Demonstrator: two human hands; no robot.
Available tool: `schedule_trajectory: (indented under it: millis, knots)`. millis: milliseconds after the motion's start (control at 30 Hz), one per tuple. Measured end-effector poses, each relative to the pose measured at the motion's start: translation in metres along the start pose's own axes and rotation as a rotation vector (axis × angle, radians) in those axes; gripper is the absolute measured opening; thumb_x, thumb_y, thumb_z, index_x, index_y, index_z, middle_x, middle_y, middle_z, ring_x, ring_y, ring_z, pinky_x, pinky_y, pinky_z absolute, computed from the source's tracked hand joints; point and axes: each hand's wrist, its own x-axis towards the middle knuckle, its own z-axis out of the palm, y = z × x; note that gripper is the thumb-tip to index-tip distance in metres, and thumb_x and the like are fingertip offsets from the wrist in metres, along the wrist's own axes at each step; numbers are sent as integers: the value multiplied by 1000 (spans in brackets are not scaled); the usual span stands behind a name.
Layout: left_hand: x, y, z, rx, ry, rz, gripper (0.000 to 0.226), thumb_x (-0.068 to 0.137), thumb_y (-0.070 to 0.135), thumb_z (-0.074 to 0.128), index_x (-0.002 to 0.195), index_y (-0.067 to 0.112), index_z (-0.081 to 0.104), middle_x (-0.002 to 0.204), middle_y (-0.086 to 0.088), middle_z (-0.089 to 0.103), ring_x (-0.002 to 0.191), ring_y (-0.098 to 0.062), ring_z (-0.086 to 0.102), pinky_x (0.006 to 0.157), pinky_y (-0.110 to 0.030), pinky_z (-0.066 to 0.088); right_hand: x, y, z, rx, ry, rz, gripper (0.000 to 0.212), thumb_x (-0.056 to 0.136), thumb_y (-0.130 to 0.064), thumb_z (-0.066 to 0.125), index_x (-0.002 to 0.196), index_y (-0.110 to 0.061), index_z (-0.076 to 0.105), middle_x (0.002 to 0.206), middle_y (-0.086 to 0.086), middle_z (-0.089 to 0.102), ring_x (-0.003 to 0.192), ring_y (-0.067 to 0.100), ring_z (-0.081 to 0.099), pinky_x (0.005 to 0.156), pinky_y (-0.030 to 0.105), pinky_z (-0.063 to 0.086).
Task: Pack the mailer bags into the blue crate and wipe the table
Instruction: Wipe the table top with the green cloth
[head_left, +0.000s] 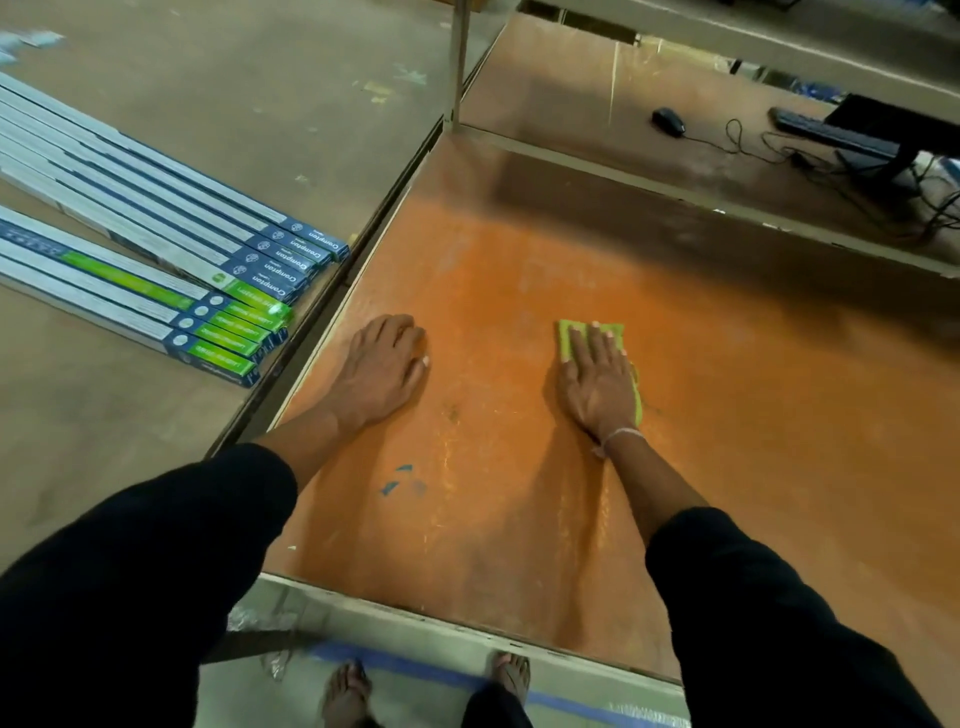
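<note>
orange table (519, 270) | "Crompton" boxes (171, 218) | right hand (597, 384) flat on green cloth (618, 332) | left hand (382, 369) fingers curled

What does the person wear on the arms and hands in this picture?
Both arms have black long sleeves pushed up, leaving the forearms bare. The right hand has a thin pale thread band at the wrist. The left hand is bare, with no glove, ring or band visible.
</note>
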Motion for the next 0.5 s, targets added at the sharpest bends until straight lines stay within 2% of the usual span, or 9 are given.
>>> schedule_trajectory:
  millis: [67,100,133,233,300,367,500]
  knots:
    - [-1,0,1,-9,16,-6,45,101,42,38,134,14,50,142,-10,47,135,-29,40,110,-49,37,-4,-5,-2,7,13,176,71,99,-51,6,162,-21,15,169,10,10,157,31,7,126,48,10]
    - [-1,0,2,-12,23,-11,45,101,43,37,133,15,51,141,-9,47,134,-29,41,110,-49,37,-10,-17,-2,14,19,184,71,99,-51,7,162,-20,15,169,10,10,156,31,7,126,48,10]
    - [-1,0,3,-17,27,-15,46,100,44,35,132,15,52,141,-9,48,134,-28,41,109,-49,37,-19,-33,0,18,21,130,69,100,-50,8,162,-21,14,170,9,9,157,31,6,127,47,9]
    - [0,-3,5,-34,35,-14,47,99,46,34,131,17,52,140,-8,48,132,-28,42,107,-49,37,-56,-75,7,46,-17,-194,61,106,-49,16,162,-27,13,170,1,3,157,23,-1,127,42,3]
    - [0,-6,6,-39,35,-12,46,100,46,35,131,18,52,140,-7,48,133,-28,42,107,-49,38,-73,-77,5,37,-49,-310,58,107,-48,19,162,-31,12,170,-3,1,157,19,-3,127,40,0]
    - [0,-7,7,-36,41,-7,42,100,44,39,130,18,53,141,-7,48,133,-27,42,108,-48,38,-76,-53,4,22,-5,-212,58,107,-47,23,162,-30,16,170,-2,6,157,21,3,127,43,6]
    - [0,-6,8,-32,77,-15,38,99,39,48,128,16,57,139,-9,52,130,-28,43,105,-48,37,-73,-14,-4,21,26,237,69,100,-53,12,162,-23,18,169,7,11,157,30,8,126,48,11]
